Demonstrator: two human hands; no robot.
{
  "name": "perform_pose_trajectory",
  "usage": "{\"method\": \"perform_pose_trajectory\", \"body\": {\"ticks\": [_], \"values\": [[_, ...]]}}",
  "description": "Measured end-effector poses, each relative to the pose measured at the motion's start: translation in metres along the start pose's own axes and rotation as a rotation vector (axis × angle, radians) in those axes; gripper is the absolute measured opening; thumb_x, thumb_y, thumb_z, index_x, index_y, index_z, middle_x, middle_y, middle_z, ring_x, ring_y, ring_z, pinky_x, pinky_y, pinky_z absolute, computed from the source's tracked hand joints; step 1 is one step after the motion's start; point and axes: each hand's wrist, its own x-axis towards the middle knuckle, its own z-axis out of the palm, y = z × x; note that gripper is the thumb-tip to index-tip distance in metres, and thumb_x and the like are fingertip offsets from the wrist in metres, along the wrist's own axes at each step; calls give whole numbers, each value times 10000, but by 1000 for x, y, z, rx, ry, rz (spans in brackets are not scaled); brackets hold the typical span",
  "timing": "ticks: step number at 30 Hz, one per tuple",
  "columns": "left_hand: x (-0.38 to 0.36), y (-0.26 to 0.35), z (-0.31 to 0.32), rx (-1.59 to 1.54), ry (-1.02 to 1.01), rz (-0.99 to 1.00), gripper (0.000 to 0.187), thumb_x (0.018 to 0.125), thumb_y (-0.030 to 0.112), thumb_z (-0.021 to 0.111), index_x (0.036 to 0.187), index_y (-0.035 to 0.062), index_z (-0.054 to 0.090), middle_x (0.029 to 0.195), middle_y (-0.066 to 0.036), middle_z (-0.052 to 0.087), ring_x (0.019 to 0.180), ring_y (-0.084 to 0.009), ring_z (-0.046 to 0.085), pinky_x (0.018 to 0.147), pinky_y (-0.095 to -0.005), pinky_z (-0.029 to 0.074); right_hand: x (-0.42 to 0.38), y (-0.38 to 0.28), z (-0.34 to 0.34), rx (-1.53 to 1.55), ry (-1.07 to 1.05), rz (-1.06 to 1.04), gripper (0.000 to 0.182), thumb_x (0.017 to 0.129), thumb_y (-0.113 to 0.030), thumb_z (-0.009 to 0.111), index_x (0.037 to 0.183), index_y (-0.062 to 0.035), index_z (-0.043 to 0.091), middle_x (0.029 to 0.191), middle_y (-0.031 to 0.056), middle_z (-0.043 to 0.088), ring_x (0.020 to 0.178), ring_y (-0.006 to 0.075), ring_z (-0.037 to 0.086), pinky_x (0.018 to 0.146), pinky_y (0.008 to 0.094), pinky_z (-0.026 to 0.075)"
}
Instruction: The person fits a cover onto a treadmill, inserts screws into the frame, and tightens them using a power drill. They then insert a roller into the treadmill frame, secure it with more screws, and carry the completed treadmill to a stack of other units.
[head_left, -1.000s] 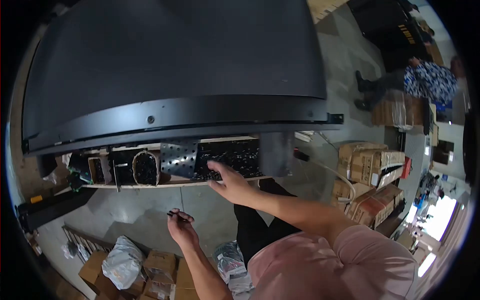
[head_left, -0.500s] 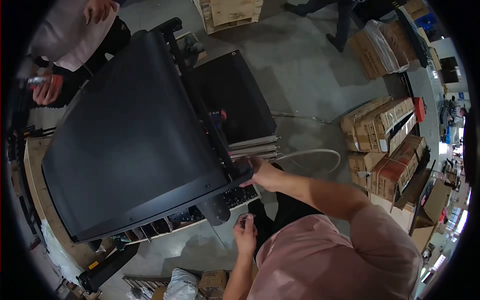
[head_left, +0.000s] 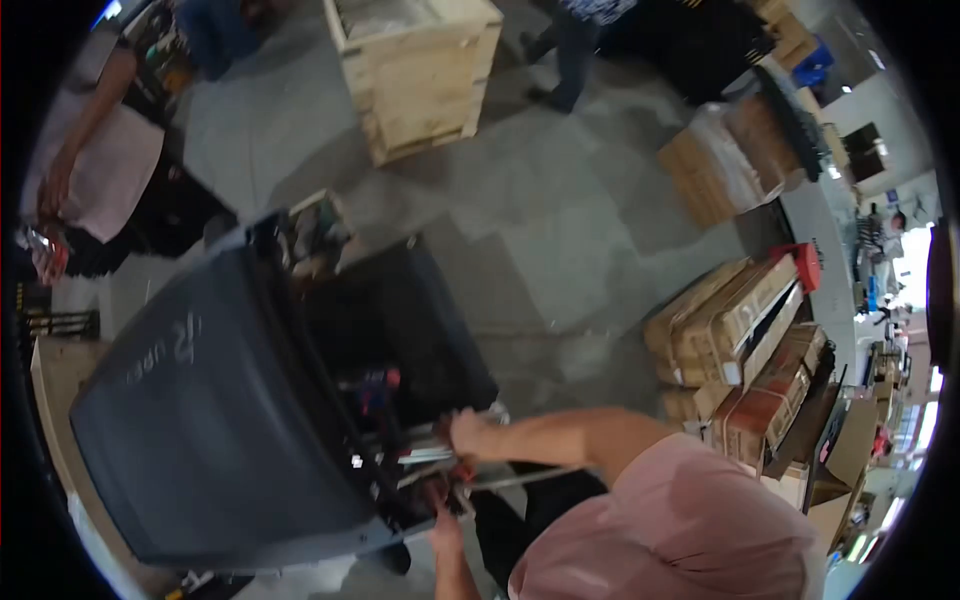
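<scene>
A large black panel with white lettering lies across the left of the view, with a dark frame bar along its near side. My right hand is by the near corner of a second dark slab, its fingers blurred. Lower down, my left hand is at the near end of the frame, beside pale metal strips. Motion smears its fingers, so I cannot make out what it holds. A red and blue tool, perhaps a power driver, rests between the panel and the slab.
Behind stands a wooden crate. Strapped cardboard boxes are stacked at the right, near a red container. Another person stands at the far left holding a red object. A person's legs show at the top.
The view has shifted and the panel appears lower, its lettering now visible. My right hand has left the panel's frame corner for the slab's corner. My left hand has come up to the frame.
</scene>
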Motion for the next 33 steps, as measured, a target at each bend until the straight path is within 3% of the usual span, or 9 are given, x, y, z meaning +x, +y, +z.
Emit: {"method": "perform_pose_trajectory", "body": {"ticks": [4,9,12,18,20,25,27,31,33], "values": [[119,-92,45,-815,-264,-88,376,913,460,545,866,109,671,792,-50,665,719,-226,639,646,-386,482,-22,22,47,231,527,-57,691,785,-331,600,1390,-33,454,1209,129,549,1047,272,537,845,396,435],[198,-149,49,-926,-444,-83,325,918,381,542,757,100,577,634,-19,548,508,-187,537,461,-308,427,-9,32,48,293,601,-199,684,795,-323,627,1364,17,457,1186,206,574,1043,344,564,893,434,465],[174,-97,44,-655,-271,-203,284,989,346,497,1055,98,619,841,-65,684,698,-169,648,590,-289,499,-2,30,30,289,529,-190,498,814,-287,613,1215,-1,543,1094,165,594,991,330,594,818,428,500],[183,-126,60,-606,-29,-110,279,992,298,499,1058,63,634,893,-115,668,784,-245,658,657,-377,516,2,42,5,212,454,-94,266,821,-216,617,1022,-49,569,879,116,638,842,290,654,705,416,542],[195,-152,60,946,386,619,186,941,173,528,1031,37,618,976,-183,647,854,-336,653,685,-402,528,-28,66,-9,322,343,-116,266,791,-184,638,1003,-57,540,926,124,634,865,320,651,697,429,539],[190,-132,61,830,326,601,242,942,190,491,1086,53,629,1016,-223,629,938,-367,630,764,-449,520,-133,120,-6,308,70,-33,286,792,-216,621,1007,-65,508,961,142,630,884,344,643,729,469,524],[207,-151,72,206,247,377,238,945,198,493,1087,71,637,1034,-212,628,920,-346,640,753,-451,520,-173,127,-3,319,27,62,291,789,-240,629,996,-72,512,941,127,631,862,348,643,730,468,518],[187,-153,58,89,329,173,227,953,185,490,1069,70,649,993,-188,647,855,-323,657,717,-442,523,-253,133,7,362,89,149,308,764,-242,670,980,-74,531,895,130,635,840,368,638,725,481,508],[113,-144,43,461,627,1131,241,978,190,467,1046,52,652,893,-162,662,731,-285,654,645,-408,508,-287,124,-2,388,77,219,309,749,-234,688,966,-70,540,874,139,638,836,376,637,721,487,505]]}}
